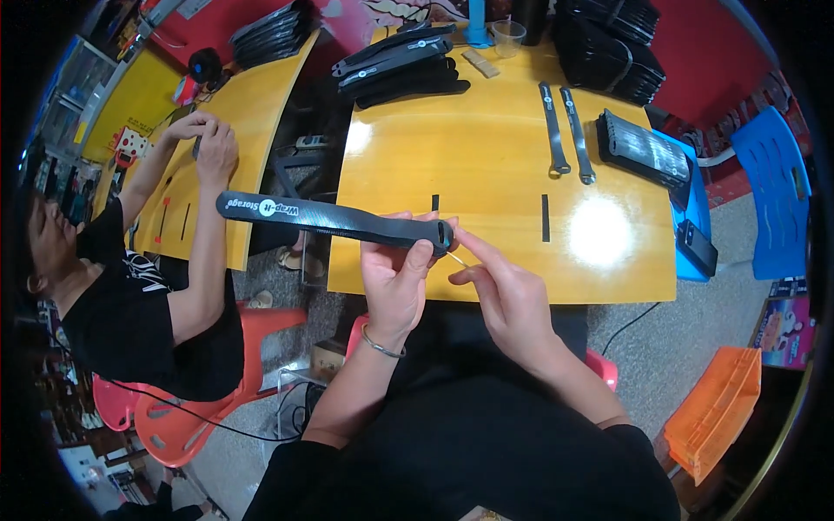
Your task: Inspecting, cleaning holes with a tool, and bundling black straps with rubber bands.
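Observation:
A long black storage strap point(334, 219) with pale printing reaches out to the left above the table's front edge. Its looped end is gripped between the thumb and fingers of my left hand point(397, 276), which wears a bangle. Close beside that loop is my right hand point(511, 300), with thumb and index finger pinching a thin, light-coloured stick point(460, 260) whose tip meets the loop. Two similar straps point(554, 128) with buckle ends lie side by side farther back on the table. Two short black strips point(546, 218) are on the tabletop nearer me.
The yellow table point(382, 165) carries a pile of straps point(400, 65), a clear cup point(508, 37), wrapped black bundles point(612, 56) and a strap bundle point(645, 148). A phone point(696, 247) rests on a blue stool at right. A co-worker point(148, 295) sits at the left table.

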The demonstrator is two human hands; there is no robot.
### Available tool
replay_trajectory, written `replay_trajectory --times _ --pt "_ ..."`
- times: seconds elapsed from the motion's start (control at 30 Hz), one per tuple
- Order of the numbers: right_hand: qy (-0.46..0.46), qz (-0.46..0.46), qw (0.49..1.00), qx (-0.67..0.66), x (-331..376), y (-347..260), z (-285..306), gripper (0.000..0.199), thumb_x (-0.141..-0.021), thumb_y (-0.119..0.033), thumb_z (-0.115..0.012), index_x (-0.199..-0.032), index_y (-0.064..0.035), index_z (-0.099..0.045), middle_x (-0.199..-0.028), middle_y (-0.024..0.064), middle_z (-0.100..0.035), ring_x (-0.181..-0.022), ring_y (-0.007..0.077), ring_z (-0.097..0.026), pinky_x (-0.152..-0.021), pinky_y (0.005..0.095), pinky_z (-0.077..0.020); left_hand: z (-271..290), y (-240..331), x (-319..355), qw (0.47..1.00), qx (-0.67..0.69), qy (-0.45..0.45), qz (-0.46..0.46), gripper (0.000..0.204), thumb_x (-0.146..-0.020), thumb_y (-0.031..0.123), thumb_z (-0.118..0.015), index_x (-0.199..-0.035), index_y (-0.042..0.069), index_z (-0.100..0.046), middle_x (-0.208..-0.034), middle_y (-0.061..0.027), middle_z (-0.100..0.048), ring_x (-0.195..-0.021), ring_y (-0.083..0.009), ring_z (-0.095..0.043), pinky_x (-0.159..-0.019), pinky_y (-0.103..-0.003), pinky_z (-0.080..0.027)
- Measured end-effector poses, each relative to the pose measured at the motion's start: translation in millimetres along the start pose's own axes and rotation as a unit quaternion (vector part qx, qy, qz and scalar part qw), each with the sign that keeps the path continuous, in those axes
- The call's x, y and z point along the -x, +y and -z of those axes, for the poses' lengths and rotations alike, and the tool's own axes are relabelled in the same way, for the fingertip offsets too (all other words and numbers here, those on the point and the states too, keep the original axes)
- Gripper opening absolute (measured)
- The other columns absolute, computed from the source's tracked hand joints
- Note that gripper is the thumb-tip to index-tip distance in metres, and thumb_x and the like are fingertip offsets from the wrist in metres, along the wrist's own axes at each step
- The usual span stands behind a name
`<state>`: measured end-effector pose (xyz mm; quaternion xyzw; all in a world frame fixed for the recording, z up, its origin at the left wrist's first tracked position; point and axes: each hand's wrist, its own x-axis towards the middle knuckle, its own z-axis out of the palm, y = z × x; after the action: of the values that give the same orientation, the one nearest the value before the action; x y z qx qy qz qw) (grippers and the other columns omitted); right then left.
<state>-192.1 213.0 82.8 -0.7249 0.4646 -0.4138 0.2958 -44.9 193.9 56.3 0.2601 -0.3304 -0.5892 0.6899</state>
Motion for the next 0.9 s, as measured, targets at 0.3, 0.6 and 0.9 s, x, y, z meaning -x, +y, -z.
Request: replay_trajectory --times 0.3,0.6,0.9 --pt "0.009 -0.012 1.000 0.003 -3 1 -5 0.051 -0.084 -0.001 -0.059 -0.132 -0.0122 -0.048 -0.078 0.0132 -0.067 -0.071 0.0276 -0.067 -0.062 0.0343 -0.0516 2 0 0 0.999 -0.001 -0.012 -0.034 0.034 -0.084 -0.003 -0.063 -0.114 0.003 -0.048 -0.113 -0.0182 -0.060 -0.107 -0.0346 -0.059 -0.092 -0.045 -0.051" --pt "0.014 -0.016 0.999 0.038 -4 3 -6 0.050 -0.084 -0.002 -0.060 -0.131 -0.0116 -0.048 -0.078 0.0120 -0.067 -0.070 0.0269 -0.067 -0.062 0.0347 -0.0517 2 -4 -2 0.998 -0.033 -0.022 -0.048 0.034 -0.083 -0.007 -0.062 -0.112 0.002 -0.047 -0.109 -0.0161 -0.060 -0.107 -0.0319 -0.060 -0.093 -0.042 -0.051" --pt "-0.053 -0.217 0.904 -0.366 -5 5 -17 0.051 -0.089 -0.004 -0.054 -0.138 -0.0117 -0.039 -0.074 0.0095 -0.066 -0.068 0.0214 -0.067 -0.063 0.0290 -0.0494 8 -15 0 0.935 -0.274 -0.038 -0.223 0.035 -0.083 -0.006 -0.063 -0.107 0.004 -0.040 -0.110 -0.0149 -0.052 -0.107 -0.0323 -0.059 -0.093 -0.038 -0.050"
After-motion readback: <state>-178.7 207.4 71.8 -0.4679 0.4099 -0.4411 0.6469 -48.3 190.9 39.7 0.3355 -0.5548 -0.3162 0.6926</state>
